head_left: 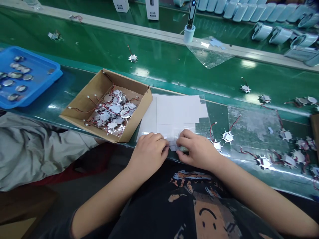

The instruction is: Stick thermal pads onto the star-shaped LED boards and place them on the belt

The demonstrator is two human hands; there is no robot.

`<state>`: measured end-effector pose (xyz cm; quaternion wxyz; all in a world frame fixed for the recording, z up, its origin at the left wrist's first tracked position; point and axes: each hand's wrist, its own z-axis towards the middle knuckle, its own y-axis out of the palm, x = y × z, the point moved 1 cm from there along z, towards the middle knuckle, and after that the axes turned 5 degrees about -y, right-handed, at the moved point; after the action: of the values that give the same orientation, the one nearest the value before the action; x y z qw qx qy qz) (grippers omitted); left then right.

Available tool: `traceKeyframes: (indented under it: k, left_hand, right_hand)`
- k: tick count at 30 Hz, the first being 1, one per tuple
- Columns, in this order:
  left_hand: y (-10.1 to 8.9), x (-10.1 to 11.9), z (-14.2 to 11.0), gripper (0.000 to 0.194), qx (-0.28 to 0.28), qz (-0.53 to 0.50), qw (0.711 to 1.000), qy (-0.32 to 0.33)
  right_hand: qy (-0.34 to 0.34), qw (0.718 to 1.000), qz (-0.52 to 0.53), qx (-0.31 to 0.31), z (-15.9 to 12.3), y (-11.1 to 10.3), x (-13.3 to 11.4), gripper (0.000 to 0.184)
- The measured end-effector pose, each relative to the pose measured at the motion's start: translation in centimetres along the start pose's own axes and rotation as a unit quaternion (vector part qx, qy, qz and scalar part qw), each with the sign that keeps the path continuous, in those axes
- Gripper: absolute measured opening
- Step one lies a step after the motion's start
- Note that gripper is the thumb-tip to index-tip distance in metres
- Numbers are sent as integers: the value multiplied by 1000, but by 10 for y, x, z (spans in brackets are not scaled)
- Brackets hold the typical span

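My left hand (pixel 151 151) is closed, its thumb and fingertips pinched at the lower edge of a white sheet (pixel 178 109). My right hand (pixel 196 147) is curled closed just across from it, with a pale greenish object (pixel 183 149) partly showing under the fingers; its kind is hidden. Between the fingertips lies a small, translucent-looking piece (pixel 172 146) at the table's front edge. What exactly each pinch holds cannot be made out. Left of the sheets stands an open cardboard box (pixel 143 111) with many white, gear-shaped parts (pixel 116 109) with red and black wires.
At the left is a blue tray (pixel 37 94) with round metal discs. Loose wired parts (pixel 227 136) are scattered to the right, near a clear plastic sheet (pixel 254 122). Behind stand a white cup (pixel 189 34) and rows of pale cylinders (pixel 261 12). A person's light-coloured clothing (pixel 45 146) shows at left.
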<state>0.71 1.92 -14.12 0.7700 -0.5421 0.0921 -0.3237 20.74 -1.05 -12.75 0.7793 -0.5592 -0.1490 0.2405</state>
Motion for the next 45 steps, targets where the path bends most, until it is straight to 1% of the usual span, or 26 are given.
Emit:
traceKeyframes:
  k: [4,8,10,12,14,15,19,23,28,30,32,34,35,36,37,38,39,40,41,42,43,44,45]
  left_hand:
    - [-1,5,2,15,-9,17,1000,-12]
    - [-3,10,5,15,-15,30,999,-32]
    - [-5,12,6,15,-12,27,999,-35]
    - [-6,12,7,15,-10,16,999,-38]
    - [-7,11,8,15,-13,1,999,-42]
    - [-7,10,9,16,-17,-9,999,-44]
    - [-8,6,13,14,-28,-51,997,-56]
    - [-11,0,17,11,-30,-109,990,-90]
    - [-20,-16,21,14,-47,-251,957,-139]
    - [-23,-23,22,18,-48,-274,948,-156]
    - [-26,-29,22,21,-48,-287,940,-177]
    - [-31,-30,20,24,-39,-300,934,-191]
    - [-34,-29,19,26,-34,-308,931,-191]
    - [-37,-26,18,27,-28,-314,931,-186]
    - [-41,-21,17,26,-24,-318,932,-173]
    - [-45,-16,16,24,-18,-319,935,-153]
    - [-48,-9,15,21,-11,-316,940,-128]
    - [-51,-1,15,17,-2,-309,946,-102]
    - [-52,7,15,13,6,-300,951,-76]
    - [-53,15,15,10,12,-291,955,-54]
    - [-52,23,15,8,12,-281,959,-36]
    - [-50,31,15,8,9,-265,964,-22]
    - [-48,38,15,8,7,-240,971,-12]
  right_hand:
    - [-9,1000,-1,1,0,1,-1,21]
    - [-9,1000,-9,8,-5,-5,-3,20]
    - [-4,999,-29,38,-12,-11,-2,20]
    - [-2,996,-48,81,-22,-15,3,20]
    - [0,992,-62,113,-33,-16,9,19]
    - [1,990,-70,120,-38,-15,13,19]
    - [25,987,-123,99,-50,-7,21,25]
    - [54,984,-149,83,-51,-5,17,31]
    - [60,981,-170,71,-49,-8,12,28]
    - [66,981,-169,69,-48,-10,11,25]
    - [65,980,-169,79,-48,-14,8,23]
    - [52,981,-150,114,-50,-20,3,28]
    - [45,984,-111,133,-52,-23,-2,33]
    - [38,988,-40,141,-53,-25,-6,40]
    - [32,989,65,132,-54,-26,-11,49]
    - [29,974,200,101,-55,-26,-17,56]
    - [29,934,351,57,-56,-23,-22,62]
    - [29,869,495,11,-55,-20,-27,67]
    - [31,789,613,-26,-54,-15,-32,72]
    - [33,714,698,-47,-52,-10,-35,76]
    - [32,653,755,-53,-50,-6,-38,79]
    - [27,612,789,-47,-48,-2,-39,81]
    - [18,587,808,-36,-47,1,-39,80]
